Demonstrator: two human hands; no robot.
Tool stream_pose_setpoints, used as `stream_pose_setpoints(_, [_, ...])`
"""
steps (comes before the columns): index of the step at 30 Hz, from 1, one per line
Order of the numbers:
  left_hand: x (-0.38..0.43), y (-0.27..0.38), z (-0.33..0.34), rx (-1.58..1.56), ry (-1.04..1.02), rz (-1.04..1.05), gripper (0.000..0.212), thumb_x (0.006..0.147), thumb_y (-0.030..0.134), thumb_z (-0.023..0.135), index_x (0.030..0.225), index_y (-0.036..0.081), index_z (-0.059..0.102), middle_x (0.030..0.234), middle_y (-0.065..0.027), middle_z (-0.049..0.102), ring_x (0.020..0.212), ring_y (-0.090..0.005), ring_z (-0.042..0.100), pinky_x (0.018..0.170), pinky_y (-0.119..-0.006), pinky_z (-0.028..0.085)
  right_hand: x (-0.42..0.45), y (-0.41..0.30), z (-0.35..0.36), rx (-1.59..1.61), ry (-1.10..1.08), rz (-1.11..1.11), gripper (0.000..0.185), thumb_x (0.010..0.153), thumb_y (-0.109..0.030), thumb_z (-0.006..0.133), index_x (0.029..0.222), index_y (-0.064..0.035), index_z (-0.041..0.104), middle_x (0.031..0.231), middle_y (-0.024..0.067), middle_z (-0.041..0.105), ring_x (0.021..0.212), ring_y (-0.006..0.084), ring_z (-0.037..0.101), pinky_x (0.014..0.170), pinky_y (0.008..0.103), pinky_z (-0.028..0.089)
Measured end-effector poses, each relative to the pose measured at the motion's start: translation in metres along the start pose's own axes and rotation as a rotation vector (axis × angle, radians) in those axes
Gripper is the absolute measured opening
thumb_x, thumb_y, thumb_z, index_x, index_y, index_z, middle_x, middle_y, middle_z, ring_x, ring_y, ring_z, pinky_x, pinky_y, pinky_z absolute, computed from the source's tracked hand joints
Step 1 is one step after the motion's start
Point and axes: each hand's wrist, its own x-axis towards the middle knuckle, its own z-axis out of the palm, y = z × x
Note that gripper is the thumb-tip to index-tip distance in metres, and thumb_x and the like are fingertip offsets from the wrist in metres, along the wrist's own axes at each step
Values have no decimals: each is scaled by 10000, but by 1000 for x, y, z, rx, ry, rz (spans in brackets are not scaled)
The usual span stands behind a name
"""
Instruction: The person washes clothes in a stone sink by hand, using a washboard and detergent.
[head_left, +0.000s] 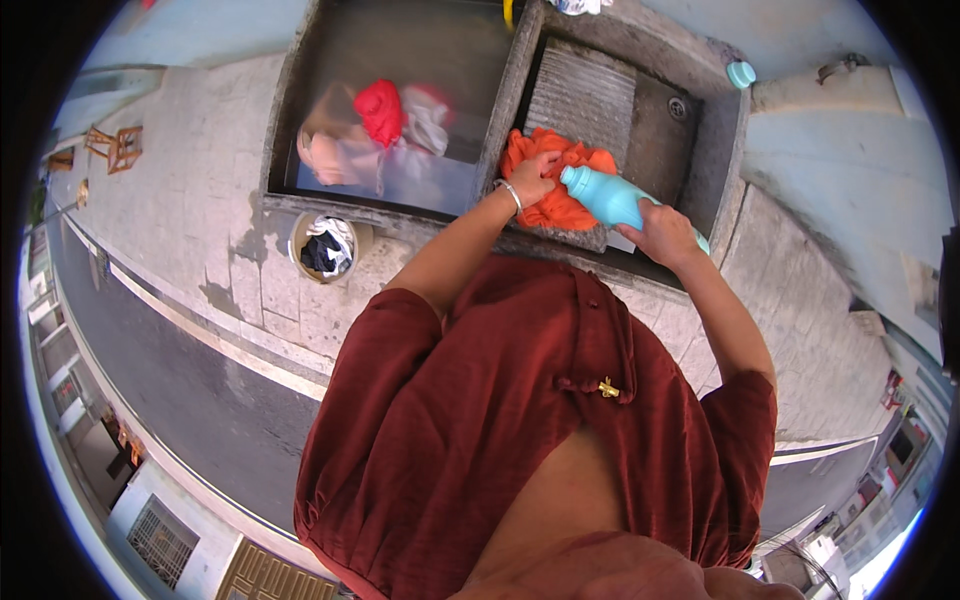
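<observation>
My right hand (661, 231) grips a light-blue plastic bottle (609, 196), tilted so that its uncapped mouth points left over an orange cloth (562, 206). No liquid can be made out at the mouth. The cloth lies bunched on the near end of a ridged washboard slab (581, 90) inside the right basin of a concrete sink (729, 161). My left hand (534, 180), with a bracelet at the wrist, rests on the cloth's left part, fingers spread; whether it pinches the fabric is unclear. A light-blue cap (741, 74) sits on the sink's back right corner.
The left basin (405, 45) holds cloudy water with red (379, 112), white and pale pink clothes in it. A concrete divider (504, 105) separates the basins. On the paving by the sink's front stands a bucket (296, 244) of black and white clothes. A drain (677, 109) shows in the right basin.
</observation>
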Motion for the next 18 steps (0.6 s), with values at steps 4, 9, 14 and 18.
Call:
stream_pose_setpoints(4, [-7,12,3,-124,-16,-27,580,740,-87,459,1300,-11,327,1242,-132,476,1152,-171,460,946,-254,362,2,2,1,-39,-53,37,444,761,-404,615,891,16,554,822,217,617,804,358,606,710,435,481])
stream_pose_setpoints(9, [-4,4,3,-184,7,1,585,735,-108,452,1299,-11,330,1237,-132,480,1135,-173,472,936,-253,377,3,13,7,-22,-61,89,455,759,-420,615,899,9,558,852,229,612,836,359,599,731,440,476])
stream_pose_setpoints(14, [-3,6,0,-74,10,-9,582,734,-121,436,1296,-11,331,1234,-131,481,1123,-171,479,927,-252,385,3,35,12,69,-37,190,473,751,-434,618,910,7,556,877,226,613,854,362,594,743,440,472])
stream_pose_setpoints(18, [1,-12,-1,-318,-24,1,592,720,-145,418,1291,-14,336,1233,-129,478,1123,-186,478,939,-276,384,0,44,17,75,-18,157,469,748,-432,623,910,3,556,878,227,612,845,367,594,739,439,472])
